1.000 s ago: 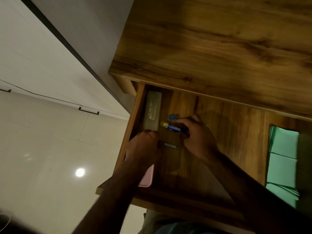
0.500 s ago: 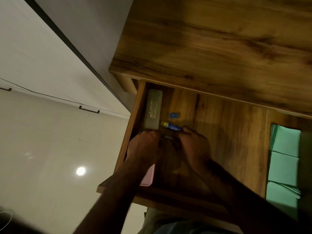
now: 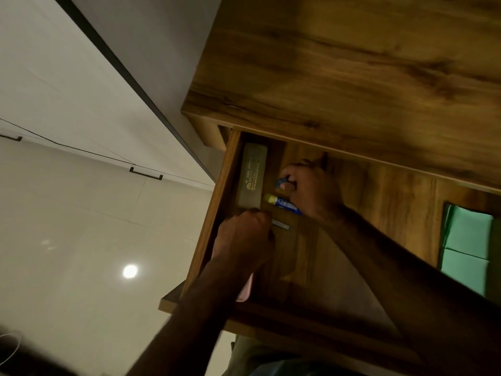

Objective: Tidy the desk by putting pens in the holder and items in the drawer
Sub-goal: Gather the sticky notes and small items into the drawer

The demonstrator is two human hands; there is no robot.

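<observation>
Because loose items belong in the open drawer [image 3: 379, 210], the right hand [image 3: 314, 191] closes its grip on a small blue object [image 3: 280, 182] beside the glue stick [image 3: 282, 203] there, apparently aligning it; whether the curled left hand [image 3: 241, 240] holds anything cannot be told.

Glossy pale floor tiles [image 3: 81, 240] fill the 8 o'clock side, round lamp reflection [image 3: 130, 271] on them. White panels [image 3: 54, 85] at 10 o'clock, two black handles [image 3: 146, 172] along their lower seam, dark strip [image 3: 130, 77] running diagonally beside them. White cable [image 3: 10, 346] at the 7 o'clock corner.
</observation>
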